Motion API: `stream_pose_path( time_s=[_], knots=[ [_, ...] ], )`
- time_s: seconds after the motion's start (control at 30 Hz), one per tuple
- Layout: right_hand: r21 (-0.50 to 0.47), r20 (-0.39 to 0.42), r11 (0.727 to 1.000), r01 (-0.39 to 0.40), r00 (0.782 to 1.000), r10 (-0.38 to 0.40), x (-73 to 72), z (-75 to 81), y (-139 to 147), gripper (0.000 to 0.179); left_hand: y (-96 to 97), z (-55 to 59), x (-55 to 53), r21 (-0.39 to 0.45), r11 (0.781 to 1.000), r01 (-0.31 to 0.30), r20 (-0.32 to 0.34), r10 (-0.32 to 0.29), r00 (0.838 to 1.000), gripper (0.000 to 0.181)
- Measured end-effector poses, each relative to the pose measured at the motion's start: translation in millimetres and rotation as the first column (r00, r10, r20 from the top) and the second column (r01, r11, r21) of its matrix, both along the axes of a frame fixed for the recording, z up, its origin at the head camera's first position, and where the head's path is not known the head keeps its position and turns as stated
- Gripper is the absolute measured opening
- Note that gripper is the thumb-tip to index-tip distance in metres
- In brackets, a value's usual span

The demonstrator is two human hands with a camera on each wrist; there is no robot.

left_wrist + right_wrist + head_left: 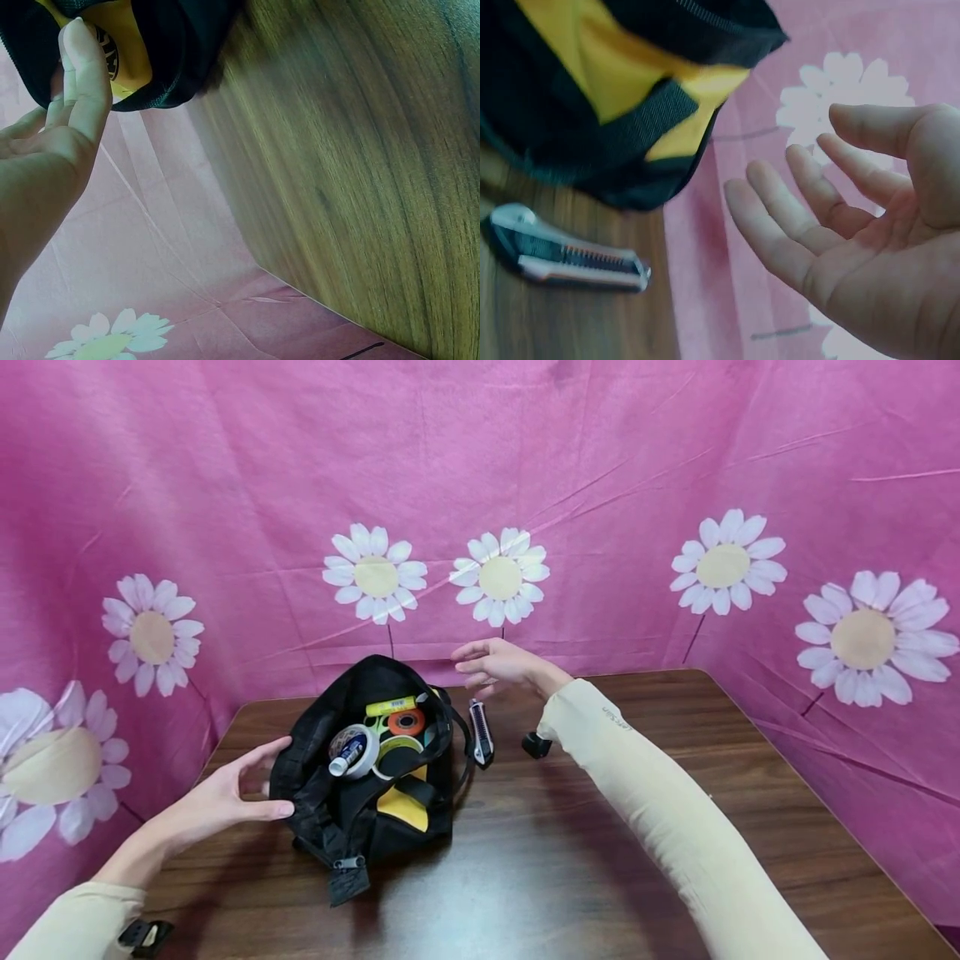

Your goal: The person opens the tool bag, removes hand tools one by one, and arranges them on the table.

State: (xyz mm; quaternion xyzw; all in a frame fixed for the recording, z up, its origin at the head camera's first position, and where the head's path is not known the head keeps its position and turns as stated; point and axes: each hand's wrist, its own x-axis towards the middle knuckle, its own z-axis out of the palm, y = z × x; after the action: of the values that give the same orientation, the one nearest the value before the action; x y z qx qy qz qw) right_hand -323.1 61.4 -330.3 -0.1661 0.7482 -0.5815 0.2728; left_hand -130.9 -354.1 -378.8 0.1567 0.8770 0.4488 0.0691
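The left hand (206,797) is spread in a wide curve, thumb well apart from the fingers, and its fingertips touch the left side of a black fabric bag with yellow panels (402,808). The bag stands unzipped on the brown wood-grain table (480,877), its mouth gaping. The right hand (504,664) is released and holds nothing: its fingers are parted and loosely bent, raised near the table's far edge, to the right of the bag and apart from it. Below it, on the table just beside the bag, lies a grey-and-black utility knife (481,733), untouched. Inside the bag are a bright yellow stick-shaped item (390,706), an orange round item (407,722), a pale yellow ring-shaped roll (397,741) and a white ring-shaped roll (369,760), with a dark blue tube with a white end (348,753) lying in the white roll
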Motion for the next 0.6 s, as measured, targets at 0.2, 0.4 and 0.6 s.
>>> stream_pose_path(
  time_s=[0.2,0.4,0.6],
  knots=[
    [-0.101,-0.042,0.991,-0.089,0.995,0.085,9.9,16.8,-21,0.041,1.0,-0.5,-0.2,0.000,1.000,0.000,-0.002,0.000,1.000,0.087],
    [-0.139,-0.070,0.972,-0.190,0.981,0.182,22.3,30.9,-44,0.042,1.4,-0.5,-1.0,-0.005,1.000,0.000,-0.002,0.000,1.000,0.088],
    [-0.087,-0.093,0.960,-0.265,0.962,0.257,31.0,34.3,-72,0.046,2.0,-2.1,-2.2,0.001,1.000,0.008,-0.007,-0.008,1.000,0.087]
  ],
)
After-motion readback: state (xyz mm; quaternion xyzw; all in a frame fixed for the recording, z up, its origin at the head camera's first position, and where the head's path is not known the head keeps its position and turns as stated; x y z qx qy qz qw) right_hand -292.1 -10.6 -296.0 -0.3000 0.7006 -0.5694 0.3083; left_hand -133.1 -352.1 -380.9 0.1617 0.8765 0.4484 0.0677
